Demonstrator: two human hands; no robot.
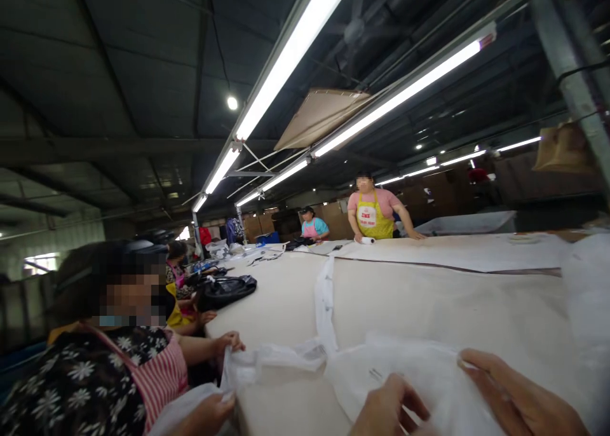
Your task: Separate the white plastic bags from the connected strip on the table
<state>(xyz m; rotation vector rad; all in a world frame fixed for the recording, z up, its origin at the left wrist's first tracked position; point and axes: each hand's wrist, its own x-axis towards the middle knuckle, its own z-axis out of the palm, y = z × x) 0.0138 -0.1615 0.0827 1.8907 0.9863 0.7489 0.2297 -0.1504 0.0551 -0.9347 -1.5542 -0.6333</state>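
A thin, white, see-through sheet point(405, 360) lies bunched at the front of the table; whether it is plastic or cloth I cannot tell. My right hand point(519, 391) pinches its upper right edge between thumb and fingers. Lower and to the left, my left hand point(393, 407) is closed with curled fingers on the same white sheet. A few small dark marks show on the sheet just beyond my left hand. Beside me, a co-worker's hand point(231, 342) grips another white sheet point(245, 367), and that person's other hand point(214, 410) holds it lower down.
A long white-topped table point(438, 296) stretches ahead. Across it runs a narrow white strip point(325, 302). A black bag point(229, 291) lies by the left edge. One person in a yellow apron point(374, 217) stands at the far side, near a white roll point(366, 240). Several others work along the table.
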